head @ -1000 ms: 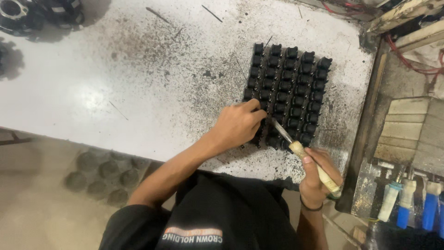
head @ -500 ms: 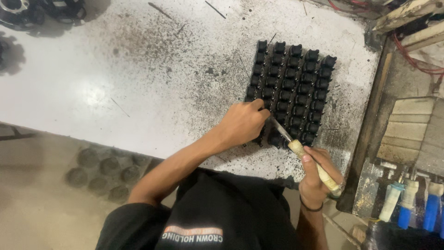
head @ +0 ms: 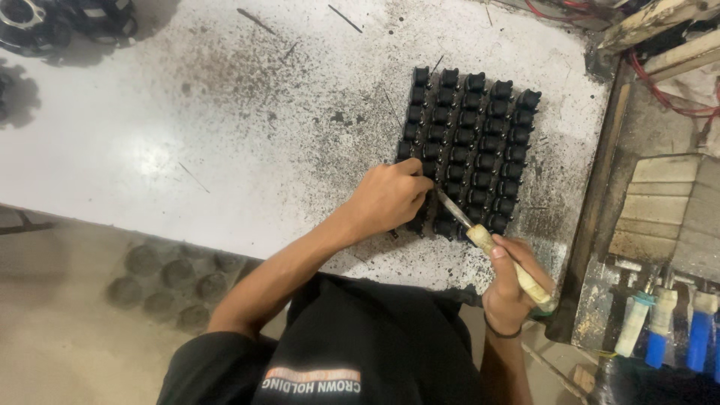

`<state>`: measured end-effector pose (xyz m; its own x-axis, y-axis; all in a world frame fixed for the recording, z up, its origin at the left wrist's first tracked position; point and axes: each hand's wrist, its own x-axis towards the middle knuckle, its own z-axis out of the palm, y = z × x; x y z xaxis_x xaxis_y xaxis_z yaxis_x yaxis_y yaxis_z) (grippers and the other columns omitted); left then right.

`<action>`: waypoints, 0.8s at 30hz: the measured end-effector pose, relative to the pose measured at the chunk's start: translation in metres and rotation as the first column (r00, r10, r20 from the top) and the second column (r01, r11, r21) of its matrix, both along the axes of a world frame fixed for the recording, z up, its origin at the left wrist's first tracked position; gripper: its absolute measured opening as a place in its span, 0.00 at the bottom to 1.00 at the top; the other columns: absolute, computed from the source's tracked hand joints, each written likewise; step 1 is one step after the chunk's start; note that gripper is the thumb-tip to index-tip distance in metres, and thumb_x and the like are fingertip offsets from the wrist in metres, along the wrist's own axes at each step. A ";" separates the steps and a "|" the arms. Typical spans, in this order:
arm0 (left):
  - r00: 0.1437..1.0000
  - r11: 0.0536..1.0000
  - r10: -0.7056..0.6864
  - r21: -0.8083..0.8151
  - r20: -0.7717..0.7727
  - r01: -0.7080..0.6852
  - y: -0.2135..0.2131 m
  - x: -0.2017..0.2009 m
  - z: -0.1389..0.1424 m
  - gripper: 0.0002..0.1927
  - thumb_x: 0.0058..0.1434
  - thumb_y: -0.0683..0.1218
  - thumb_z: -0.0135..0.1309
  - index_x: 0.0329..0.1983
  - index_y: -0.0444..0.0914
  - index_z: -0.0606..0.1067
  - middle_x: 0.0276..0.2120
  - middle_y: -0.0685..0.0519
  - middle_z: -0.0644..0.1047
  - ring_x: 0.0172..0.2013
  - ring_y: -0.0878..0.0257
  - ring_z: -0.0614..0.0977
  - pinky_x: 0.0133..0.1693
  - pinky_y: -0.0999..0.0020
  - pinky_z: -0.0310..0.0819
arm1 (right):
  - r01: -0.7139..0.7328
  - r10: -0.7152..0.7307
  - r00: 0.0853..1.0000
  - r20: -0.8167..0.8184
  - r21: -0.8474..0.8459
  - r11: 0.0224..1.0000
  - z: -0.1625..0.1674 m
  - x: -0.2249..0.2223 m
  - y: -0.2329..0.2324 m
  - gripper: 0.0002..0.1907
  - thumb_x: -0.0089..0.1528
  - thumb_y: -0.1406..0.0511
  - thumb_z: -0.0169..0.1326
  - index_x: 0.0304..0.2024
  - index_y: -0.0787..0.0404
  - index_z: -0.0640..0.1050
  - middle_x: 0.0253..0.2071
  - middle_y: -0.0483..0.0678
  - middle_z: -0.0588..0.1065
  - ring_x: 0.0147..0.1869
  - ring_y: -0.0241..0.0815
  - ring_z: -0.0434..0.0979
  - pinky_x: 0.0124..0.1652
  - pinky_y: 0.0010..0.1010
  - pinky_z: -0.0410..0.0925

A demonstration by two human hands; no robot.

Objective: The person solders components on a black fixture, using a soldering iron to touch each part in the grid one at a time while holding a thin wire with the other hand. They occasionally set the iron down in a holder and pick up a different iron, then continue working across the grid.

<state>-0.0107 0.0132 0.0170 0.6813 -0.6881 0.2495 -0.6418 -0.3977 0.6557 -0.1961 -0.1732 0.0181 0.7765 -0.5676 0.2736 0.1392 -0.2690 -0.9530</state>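
Where the block of small black parts sits on the speckled white table, its long axis runs away from the person. The left hand presses closed on the block's near-left corner. The right hand, nearer the person and right of the block, is clenched on a wooden-handled tool whose blade slants up-left into the near row. Black round parts lie far left; blue-capped bottles stand right, off the table.
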 end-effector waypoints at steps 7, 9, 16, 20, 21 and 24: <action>1.000 1.000 0.008 0.004 0.008 -0.008 0.000 0.000 0.004 0.08 0.55 0.42 0.58 0.36 0.39 0.84 0.32 0.48 0.78 0.28 0.48 0.82 0.30 0.52 0.77 | -0.027 0.037 0.998 0.059 -0.162 0.986 0.002 0.002 0.004 0.08 0.65 0.72 0.55 0.45 0.72 0.79 0.42 0.58 0.79 0.44 0.45 0.80 0.45 0.29 0.72; 1.000 1.000 0.011 0.001 0.007 -0.011 0.000 0.001 0.003 0.07 0.56 0.42 0.58 0.36 0.40 0.84 0.32 0.48 0.78 0.28 0.48 0.82 0.30 0.52 0.76 | -0.014 0.025 0.997 0.075 -0.141 0.990 -0.002 0.004 0.001 0.08 0.65 0.72 0.55 0.44 0.71 0.80 0.41 0.58 0.80 0.43 0.45 0.80 0.41 0.29 0.72; 1.000 1.000 0.016 -0.011 -0.013 -0.016 -0.001 0.003 0.002 0.07 0.56 0.41 0.58 0.37 0.39 0.84 0.33 0.49 0.79 0.27 0.50 0.82 0.29 0.55 0.77 | -0.043 0.056 0.996 0.068 -0.171 0.984 -0.007 -0.001 -0.001 0.09 0.67 0.71 0.56 0.47 0.70 0.80 0.40 0.57 0.79 0.39 0.43 0.78 0.38 0.26 0.70; 1.000 0.999 0.008 -0.036 0.004 -0.008 0.000 0.002 0.004 0.07 0.56 0.42 0.58 0.36 0.38 0.83 0.32 0.49 0.79 0.27 0.49 0.82 0.29 0.54 0.76 | -0.043 0.061 0.989 0.134 -0.134 0.990 -0.004 0.006 0.001 0.07 0.65 0.71 0.56 0.44 0.69 0.80 0.40 0.57 0.80 0.36 0.42 0.78 0.34 0.26 0.71; 1.000 0.999 0.008 -0.031 0.013 -0.008 -0.001 0.002 0.003 0.06 0.56 0.42 0.58 0.36 0.38 0.83 0.32 0.49 0.79 0.28 0.49 0.82 0.29 0.54 0.76 | -0.060 0.084 0.980 0.182 -0.133 0.989 -0.004 0.007 0.002 0.07 0.65 0.71 0.57 0.44 0.68 0.80 0.40 0.57 0.80 0.38 0.43 0.79 0.35 0.27 0.73; 0.999 1.000 0.008 0.006 0.035 -0.008 -0.003 0.002 0.003 0.05 0.57 0.42 0.57 0.34 0.38 0.82 0.32 0.49 0.78 0.28 0.48 0.82 0.30 0.53 0.77 | -0.086 0.111 0.993 0.048 -0.365 0.927 0.001 -0.001 0.003 0.09 0.65 0.72 0.58 0.46 0.71 0.80 0.40 0.57 0.80 0.40 0.46 0.80 0.41 0.28 0.72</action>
